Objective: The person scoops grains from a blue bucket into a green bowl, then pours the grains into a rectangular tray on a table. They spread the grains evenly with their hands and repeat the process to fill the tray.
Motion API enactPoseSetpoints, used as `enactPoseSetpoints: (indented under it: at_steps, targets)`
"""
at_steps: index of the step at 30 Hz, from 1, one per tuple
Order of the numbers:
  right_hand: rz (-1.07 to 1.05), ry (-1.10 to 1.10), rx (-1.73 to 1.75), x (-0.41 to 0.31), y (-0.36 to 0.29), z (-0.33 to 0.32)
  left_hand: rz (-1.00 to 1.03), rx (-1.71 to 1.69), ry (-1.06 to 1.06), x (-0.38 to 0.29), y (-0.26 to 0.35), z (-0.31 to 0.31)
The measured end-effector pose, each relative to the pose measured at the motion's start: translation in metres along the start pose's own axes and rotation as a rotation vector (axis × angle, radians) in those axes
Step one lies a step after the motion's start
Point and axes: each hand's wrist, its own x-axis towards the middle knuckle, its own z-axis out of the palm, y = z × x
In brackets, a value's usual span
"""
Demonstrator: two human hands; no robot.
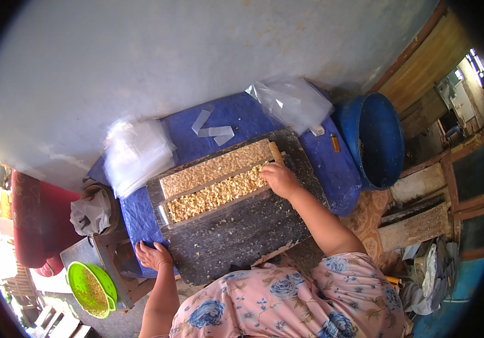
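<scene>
My right hand [279, 179] touches the loose pale beans [221, 192] at the right end of a long, narrow wooden mould [221, 211]; whether its fingers hold any is hidden. Behind this row lies a second long slab of beans [216, 167], flat and seemingly under clear plastic. A short wooden piece [276, 153] sits at that slab's right end. Both rows rest on a dark, worn board [233, 236] scattered with crumbs. My left hand [153, 255] rests with fingers spread on the blue plastic sheet [136, 215], beside the board's left edge.
Stacked clear plastic bags [138, 156] lie back left, more bags [295, 103] back right. Plastic strips [214, 131] lie behind the board. An orange lighter [335, 143] is near a blue barrel [381, 141] at right. A green basin [92, 289] with beans stands low left.
</scene>
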Motion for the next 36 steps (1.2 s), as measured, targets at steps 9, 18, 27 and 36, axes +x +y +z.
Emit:
enactPoseSetpoints:
  at_steps: [9, 18, 27, 36]
  targets:
    - [-0.094, -0.003, -0.09, 0.03, 0.01, 0.018, 0.009, -0.003, 0.002, 0.001, -0.002, 0.002]
    - [0.209, 0.081, 0.076, 0.016, -0.002, -0.017, -0.018, -0.046, -0.017, 0.001, -0.001, 0.003]
    - [0.724, 0.089, -0.136, -0.034, -0.008, -0.021, -0.204, -1.186, -0.051, -0.039, -0.103, -0.013]
    - [0.772, 0.079, -0.021, -0.066, 0.004, -0.004, -1.022, -1.577, 0.19, -0.047, -0.244, -0.099]
